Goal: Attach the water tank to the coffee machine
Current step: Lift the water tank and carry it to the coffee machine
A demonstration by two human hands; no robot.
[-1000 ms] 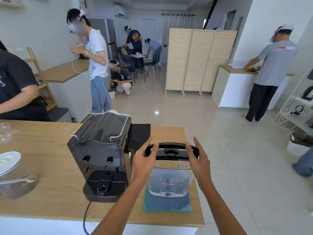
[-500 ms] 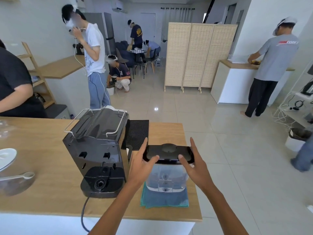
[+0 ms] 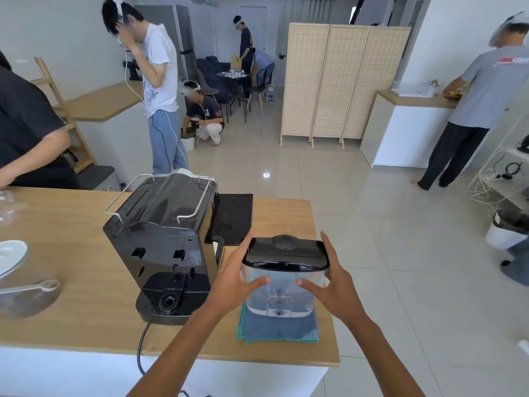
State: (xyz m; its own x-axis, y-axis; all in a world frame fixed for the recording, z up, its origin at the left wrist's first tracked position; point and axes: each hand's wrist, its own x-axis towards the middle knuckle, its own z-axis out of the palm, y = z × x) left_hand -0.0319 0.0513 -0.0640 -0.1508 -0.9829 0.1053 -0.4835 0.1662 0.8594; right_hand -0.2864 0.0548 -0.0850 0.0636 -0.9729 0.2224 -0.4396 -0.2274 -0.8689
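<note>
Now, with both hands, left and right, clasping the water tank, lift level, then lower squarely onto the base behind the coffee machine.

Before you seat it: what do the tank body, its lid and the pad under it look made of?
Water tank: looks like clear rigid plastic, since the cloth shows through its walls. Lid: glossy black plastic, judging by the highlights along its edge. Pad: a folded teal cloth, matte and soft-edged, probably microfibre or cotton.
</note>
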